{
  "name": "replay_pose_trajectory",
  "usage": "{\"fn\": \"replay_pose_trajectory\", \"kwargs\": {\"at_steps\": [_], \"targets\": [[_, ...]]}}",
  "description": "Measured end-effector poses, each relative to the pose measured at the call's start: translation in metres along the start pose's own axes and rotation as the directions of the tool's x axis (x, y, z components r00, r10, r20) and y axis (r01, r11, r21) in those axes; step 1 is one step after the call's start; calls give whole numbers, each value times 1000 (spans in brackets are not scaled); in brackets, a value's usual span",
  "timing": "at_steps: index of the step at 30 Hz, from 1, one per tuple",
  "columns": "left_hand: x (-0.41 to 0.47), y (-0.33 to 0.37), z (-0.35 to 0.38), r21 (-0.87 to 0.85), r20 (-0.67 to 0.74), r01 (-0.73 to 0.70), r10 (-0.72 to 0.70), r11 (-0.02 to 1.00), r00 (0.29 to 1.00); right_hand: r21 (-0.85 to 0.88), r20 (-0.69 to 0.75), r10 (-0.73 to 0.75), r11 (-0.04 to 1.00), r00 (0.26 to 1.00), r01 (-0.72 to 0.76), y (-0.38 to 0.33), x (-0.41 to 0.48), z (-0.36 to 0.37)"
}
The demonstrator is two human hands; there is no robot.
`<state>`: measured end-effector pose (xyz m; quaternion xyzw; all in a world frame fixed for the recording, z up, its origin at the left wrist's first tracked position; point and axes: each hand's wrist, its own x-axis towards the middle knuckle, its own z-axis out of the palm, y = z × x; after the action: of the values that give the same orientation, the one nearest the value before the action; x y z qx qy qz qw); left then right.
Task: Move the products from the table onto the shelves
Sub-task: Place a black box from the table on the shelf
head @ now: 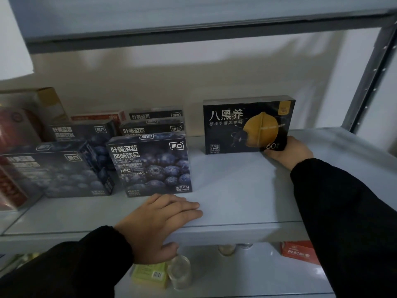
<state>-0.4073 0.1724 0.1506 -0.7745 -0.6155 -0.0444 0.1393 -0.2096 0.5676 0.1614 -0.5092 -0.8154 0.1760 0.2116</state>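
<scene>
Your right hand point(289, 152) grips the lower right corner of the black box point(247, 125) (the one printed with a yellow walnut graphic), fingers wrapped behind it and thumb at the front edge. The box stands upright on the grey shelf point(236, 190), toward the back wall and close to the right upright post point(369, 82). Your left hand point(159, 224) lies flat and open on the front lip of the same shelf, fingers extended and together, holding nothing; the thumb hooks under the shelf edge. Just beyond its fingertips stands a blueberry drink box point(150, 165), upright, with further boxes of the same design ranked behind it and to its left. A clear gap separates that group from the black box. On the lower shelf, an orange-red box point(297, 252), a yellow packet point(150, 276) and a clear jar point(179, 272) are visible.
</scene>
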Motion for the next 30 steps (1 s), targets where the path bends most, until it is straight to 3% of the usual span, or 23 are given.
{"fn": "replay_pose_trajectory", "kwargs": {"at_steps": [10,18,30], "targets": [[-1,-1,4,9,38,26,-27,1000,999,-377,208,89,926,974,-4,-23,-96,-20],[-2,-1,4,18,50,2,-3,1000,999,-384,216,180,919,960,-86,-50,-196,-18],[-3,4,-5,181,45,-65,57,981,997,-314,192,277,926,941,-209,-85,-334,-12]]}}
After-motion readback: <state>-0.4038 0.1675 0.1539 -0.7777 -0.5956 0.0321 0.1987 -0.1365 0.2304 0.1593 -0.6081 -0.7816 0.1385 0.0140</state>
